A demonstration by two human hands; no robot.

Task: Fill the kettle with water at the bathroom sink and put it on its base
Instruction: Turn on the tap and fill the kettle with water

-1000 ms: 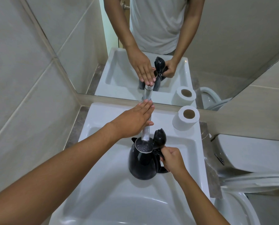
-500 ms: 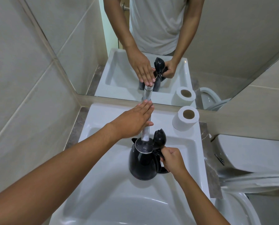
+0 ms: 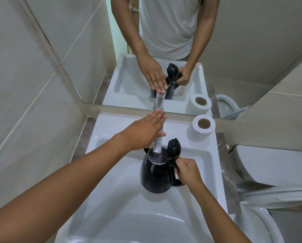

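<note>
Black rounded plastic kettle (image 3: 156, 174), lid up, sits in white ceramic sink (image 3: 111, 199) w/ water inside, under chrome tap spout (image 3: 157, 145). Right hand (image 3: 188, 171) fist-closed round kettle handle; left hand (image 3: 145, 130) flat, fingers extended, on tap.

A glossy black kettle (image 3: 155, 174) sits in a white sink (image 3: 122, 207) under a silver tap (image 3: 158, 144). A white paper roll (image 3: 200, 128) stands at the sink's far right corner, beside mottled brown-grey stone edging (image 3: 223, 142) and beige wall tiles (image 3: 32, 111).
</note>
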